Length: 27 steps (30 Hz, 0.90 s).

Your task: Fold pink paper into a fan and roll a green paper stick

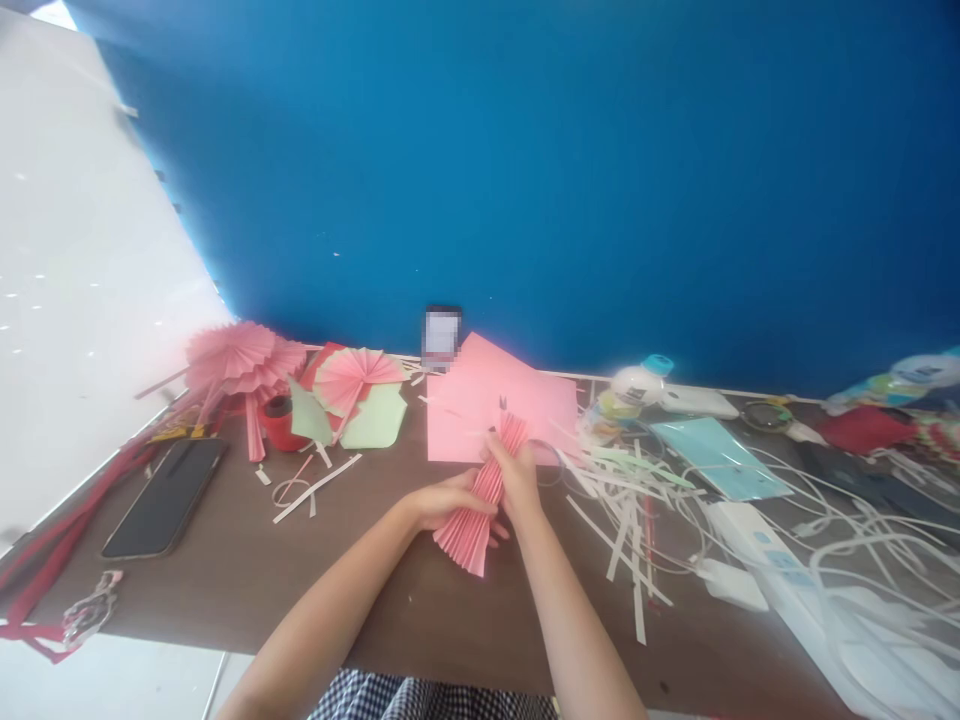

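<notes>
While both hands (444, 499) hold pleated paper (490, 483), a bottle's (634, 386) markings blur — unreadable.

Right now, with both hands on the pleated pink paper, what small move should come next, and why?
Probably squeeze the pleated pink paper tighter toward its lower end: the folds splay wider there than at the top, and the left hand and right hand both hold it between those ends.

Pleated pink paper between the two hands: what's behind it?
The pleated pink paper hides whatever is directly behind it. Around its upper end, flat pink paper shows; around its lower end, the brown tabletop.
</notes>
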Available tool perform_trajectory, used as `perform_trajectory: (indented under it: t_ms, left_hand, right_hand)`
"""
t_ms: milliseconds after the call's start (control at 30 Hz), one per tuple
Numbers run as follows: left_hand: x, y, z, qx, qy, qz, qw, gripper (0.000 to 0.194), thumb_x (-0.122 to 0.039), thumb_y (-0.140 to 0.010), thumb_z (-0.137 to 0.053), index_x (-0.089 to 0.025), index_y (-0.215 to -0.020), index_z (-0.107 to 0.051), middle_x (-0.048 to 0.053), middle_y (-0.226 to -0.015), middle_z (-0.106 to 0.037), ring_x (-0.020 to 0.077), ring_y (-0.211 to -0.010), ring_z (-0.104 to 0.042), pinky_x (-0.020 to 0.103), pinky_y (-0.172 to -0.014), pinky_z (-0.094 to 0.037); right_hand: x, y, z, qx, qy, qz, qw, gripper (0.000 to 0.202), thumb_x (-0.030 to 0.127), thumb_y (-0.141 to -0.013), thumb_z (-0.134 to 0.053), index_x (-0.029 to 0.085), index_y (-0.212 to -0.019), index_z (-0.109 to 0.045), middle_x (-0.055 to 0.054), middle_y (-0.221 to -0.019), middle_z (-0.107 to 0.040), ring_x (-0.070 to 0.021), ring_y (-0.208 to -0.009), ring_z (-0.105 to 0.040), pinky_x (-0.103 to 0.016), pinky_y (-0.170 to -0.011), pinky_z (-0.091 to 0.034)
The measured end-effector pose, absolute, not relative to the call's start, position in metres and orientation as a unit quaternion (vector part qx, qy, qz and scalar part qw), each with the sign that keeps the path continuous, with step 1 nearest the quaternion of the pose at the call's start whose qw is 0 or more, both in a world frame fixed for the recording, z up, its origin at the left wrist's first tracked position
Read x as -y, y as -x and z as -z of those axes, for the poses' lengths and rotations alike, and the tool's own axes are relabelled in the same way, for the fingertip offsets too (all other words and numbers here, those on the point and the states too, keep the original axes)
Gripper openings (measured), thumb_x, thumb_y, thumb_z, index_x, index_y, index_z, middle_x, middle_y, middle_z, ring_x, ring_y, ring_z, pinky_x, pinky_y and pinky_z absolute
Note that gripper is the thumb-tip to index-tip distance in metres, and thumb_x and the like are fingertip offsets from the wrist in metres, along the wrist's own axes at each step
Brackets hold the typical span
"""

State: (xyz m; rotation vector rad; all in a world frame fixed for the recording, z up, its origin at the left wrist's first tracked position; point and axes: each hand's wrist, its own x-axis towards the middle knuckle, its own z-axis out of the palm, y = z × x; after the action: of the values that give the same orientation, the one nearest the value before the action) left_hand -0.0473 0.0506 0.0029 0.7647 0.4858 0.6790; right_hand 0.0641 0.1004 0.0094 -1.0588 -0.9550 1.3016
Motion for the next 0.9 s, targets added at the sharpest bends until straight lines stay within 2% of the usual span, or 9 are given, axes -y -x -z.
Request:
perform_trajectory:
  t_ms: [67, 167, 267, 333, 467, 600, 733, 833, 900]
  left_hand:
    - [-0.050, 0.046, -0.003, -0.242, -0.360, -0.293, 0.852, 0.046, -0.022, -0.063, -0.069, -0.019, -0.097, -0.037, 0.002, -0.080, -0.055, 0.0171, -0.065, -0.061, 0.030, -0.060, -0.044]
    - [-0.051, 0.042, 0.000, -0.253, -0.352, -0.292, 0.853, 0.038, -0.032, -0.068, -0.065, -0.018, -0.092, -0.038, -0.001, -0.069, -0.051, 0.0083, -0.049, -0.052, 0.021, -0.048, -0.037]
    - [-0.055, 0.038, 0.004, -0.227, -0.305, -0.295, 0.877, 0.041, -0.055, -0.076, -0.043, -0.015, -0.085, -0.043, -0.001, -0.061, -0.045, 0.0053, -0.041, -0.040, 0.018, -0.040, -0.029]
    - [-0.056, 0.037, 0.006, -0.212, -0.274, -0.291, 0.892, 0.046, -0.059, -0.077, -0.034, -0.014, -0.079, -0.045, -0.003, -0.055, -0.039, 0.0067, -0.041, -0.039, 0.018, -0.040, -0.029]
    - [-0.057, 0.038, 0.005, -0.189, -0.228, -0.293, 0.909, 0.034, -0.048, -0.080, -0.039, -0.016, -0.069, -0.041, -0.004, -0.052, -0.030, 0.0100, -0.049, -0.042, 0.019, -0.044, -0.033]
    - [-0.056, 0.044, -0.001, -0.153, -0.186, -0.303, 0.922, 0.030, -0.041, -0.082, -0.038, -0.016, -0.065, -0.038, -0.003, -0.055, -0.029, 0.0073, -0.044, -0.031, 0.015, -0.036, -0.024]
    - [-0.056, 0.048, -0.005, -0.145, -0.173, -0.309, 0.924, 0.027, -0.037, -0.082, -0.038, -0.016, -0.065, -0.039, -0.004, -0.054, -0.024, 0.0059, -0.040, -0.021, 0.015, -0.032, -0.015]
    - [-0.056, 0.051, -0.004, -0.137, -0.170, -0.316, 0.923, 0.027, -0.035, -0.082, -0.038, -0.016, -0.064, -0.039, -0.005, -0.052, -0.021, 0.0054, -0.038, -0.016, 0.014, -0.030, -0.011]
    - [-0.055, 0.052, -0.003, -0.134, -0.165, -0.323, 0.923, 0.027, -0.034, -0.083, -0.037, -0.016, -0.063, -0.038, -0.005, -0.051, -0.019, 0.0049, -0.037, -0.013, 0.014, -0.029, -0.009]
  right_hand:
    - [-0.102, -0.064, -0.009, 0.384, 0.441, -0.555, 0.591, 0.028, 0.032, -0.058, -0.071, 0.016, -0.061, -0.049, 0.008, -0.047, -0.046, -0.0053, -0.042, -0.043, -0.018, -0.041, -0.035]
    - [-0.103, -0.065, -0.011, 0.351, 0.408, -0.569, 0.622, 0.036, 0.041, -0.063, -0.066, 0.017, -0.053, -0.041, 0.009, -0.042, -0.037, -0.0034, -0.037, -0.034, -0.017, -0.035, -0.027]
    - [-0.105, -0.066, -0.013, 0.324, 0.380, -0.589, 0.635, 0.043, 0.058, -0.069, -0.051, 0.018, -0.055, -0.042, 0.008, -0.042, -0.035, -0.0046, -0.035, -0.032, -0.018, -0.033, -0.024]
    - [-0.107, -0.068, -0.014, 0.322, 0.364, -0.619, 0.617, 0.051, 0.067, -0.070, -0.039, 0.018, -0.060, -0.047, 0.006, -0.042, -0.037, -0.0064, -0.036, -0.034, -0.019, -0.033, -0.025]
    - [-0.108, -0.070, -0.017, 0.329, 0.327, -0.656, 0.596, 0.057, 0.070, -0.071, -0.032, 0.018, -0.067, -0.055, 0.002, -0.047, -0.045, -0.0097, -0.043, -0.043, -0.022, -0.040, -0.036]
    - [-0.107, -0.075, -0.015, 0.372, 0.320, -0.665, 0.563, 0.060, 0.071, -0.070, -0.031, 0.019, -0.081, -0.060, -0.004, -0.068, -0.059, -0.0159, -0.062, -0.054, -0.029, -0.059, -0.046]
    - [-0.107, -0.084, -0.011, 0.422, 0.316, -0.666, 0.528, 0.065, 0.075, -0.055, -0.045, 0.021, -0.088, -0.061, -0.008, -0.090, -0.062, -0.0228, -0.085, -0.056, -0.037, -0.078, -0.045]
    - [-0.107, -0.090, -0.009, 0.427, 0.284, -0.690, 0.511, 0.068, 0.069, -0.042, -0.060, 0.023, -0.093, -0.060, -0.008, -0.103, -0.059, -0.0251, -0.096, -0.053, -0.040, -0.086, -0.041]
    - [-0.107, -0.093, -0.008, 0.428, 0.268, -0.701, 0.503, 0.068, 0.063, -0.040, -0.065, 0.023, -0.095, -0.059, -0.008, -0.107, -0.058, -0.0254, -0.100, -0.051, -0.040, -0.087, -0.040]
